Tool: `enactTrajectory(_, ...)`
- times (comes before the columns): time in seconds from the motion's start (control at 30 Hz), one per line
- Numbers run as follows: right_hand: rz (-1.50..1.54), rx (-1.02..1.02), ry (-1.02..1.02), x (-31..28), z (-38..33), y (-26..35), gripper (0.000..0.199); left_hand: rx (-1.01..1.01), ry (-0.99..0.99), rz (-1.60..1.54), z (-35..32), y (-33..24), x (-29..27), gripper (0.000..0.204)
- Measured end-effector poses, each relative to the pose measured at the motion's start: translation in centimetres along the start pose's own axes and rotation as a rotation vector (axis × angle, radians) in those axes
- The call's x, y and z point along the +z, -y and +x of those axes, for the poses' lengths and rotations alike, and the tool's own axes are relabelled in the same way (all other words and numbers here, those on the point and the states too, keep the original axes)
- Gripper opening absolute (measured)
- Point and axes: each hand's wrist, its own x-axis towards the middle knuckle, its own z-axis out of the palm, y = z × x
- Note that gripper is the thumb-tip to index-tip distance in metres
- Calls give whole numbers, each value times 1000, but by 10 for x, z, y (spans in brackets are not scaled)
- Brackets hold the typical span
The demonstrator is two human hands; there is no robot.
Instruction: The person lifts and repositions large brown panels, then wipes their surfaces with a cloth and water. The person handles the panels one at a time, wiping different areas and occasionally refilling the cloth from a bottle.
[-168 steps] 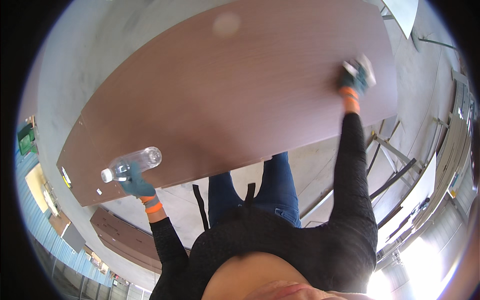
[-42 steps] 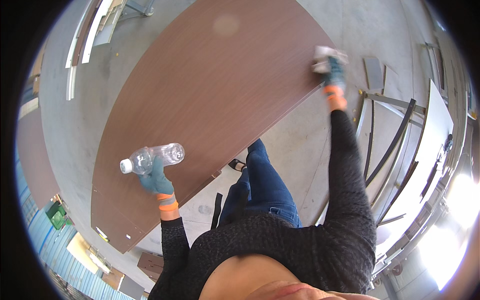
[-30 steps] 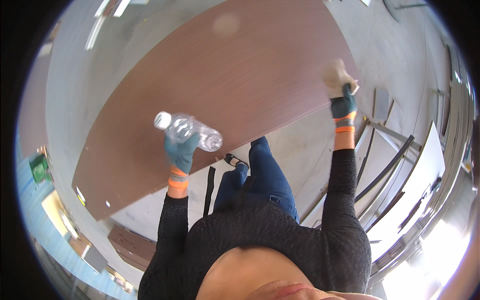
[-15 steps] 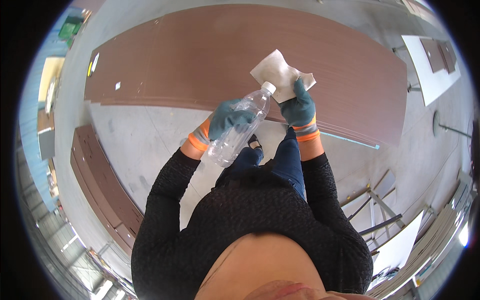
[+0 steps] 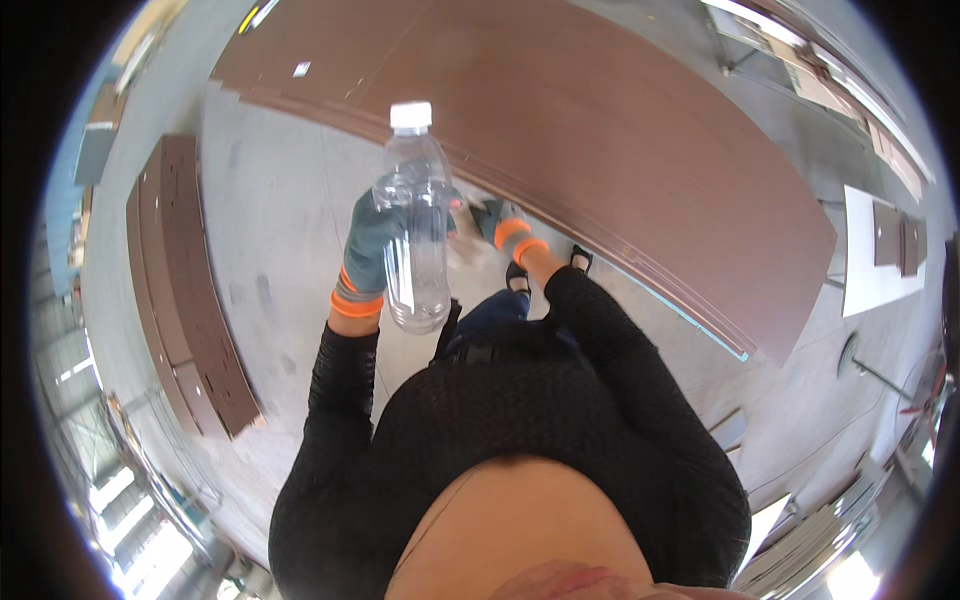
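A clear plastic bottle [image 5: 422, 265] with a white cap stands upright in the air before me. My left hand [image 5: 368, 240], in a teal glove with an orange and grey cuff, is wrapped round it from the left. Just right of the bottle and lower is my right hand [image 5: 490, 220], gloved the same way. A pale cloth [image 5: 466, 238] hangs blurred at its fingers, between it and the bottle. The bottle covers part of the cloth, and the right fingertips are partly hidden. Whether the cloth touches the bottle I cannot tell.
A large stack of brown panels [image 5: 600, 130] spans the far side, with a light blue strip [image 5: 690, 315] along its near edge. Narrower brown boards [image 5: 185, 280] lie at the left. A white board [image 5: 870, 270] carrying brown pieces is at the right, near a metal stand [image 5: 850, 357].
My view has turned rightward. The bottle went from tilted to upright and moved left. My right hand came down and left with the cloth, which was spread out above the brown panels.
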Motion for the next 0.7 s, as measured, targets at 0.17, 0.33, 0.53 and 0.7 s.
enactTrajectory(0.17, 365, -189, -268, -22, -4, 77, 28, 201, 129, -327, -28, -7, -4, 86)
enactTrajectory(0.33, 1013, -41, -2, -16, 18, 76, 33, 36, -103, -16, -22, 38, -14, 87)
enactTrajectory(0.53, 1502, 24, -199, -27, -9, 132, 37, 206, -326, -69, -30, 86, -107, 62)
enactTrajectory(0.7, 1337, 95, -257, -43, -4, 120, 41, 367, -243, -178, -29, 38, -99, 56)
